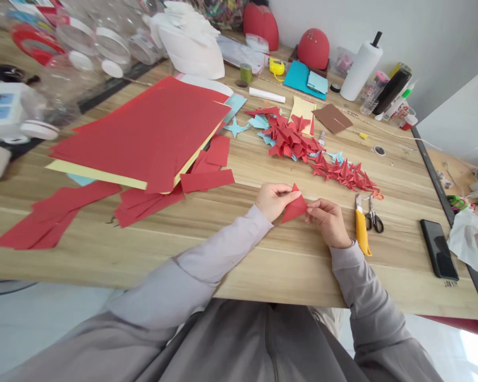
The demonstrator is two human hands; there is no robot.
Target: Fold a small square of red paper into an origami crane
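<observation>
Between my two hands, just above the wooden table (239, 254), is a folded red piece of paper (295, 208) with a triangular outline. My left hand (274, 200) pinches its upper left side between thumb and fingers. At its right corner, my right hand (327, 218) is closed on the paper with thumb and forefinger. Beyond my hands lies a heap of folded red paper stars (290, 139), with a few light blue ones among them. More red stars (344, 172) lie in a row toward the right.
Left of my hands are a stack of red paper sheets (151, 127) and cut red strips (207, 180). A yellow-handled cutter (361, 225) and black scissors (374, 217) lie right of my right hand, then a phone (438, 249). Bottles and a white cylinder (360, 69) stand behind.
</observation>
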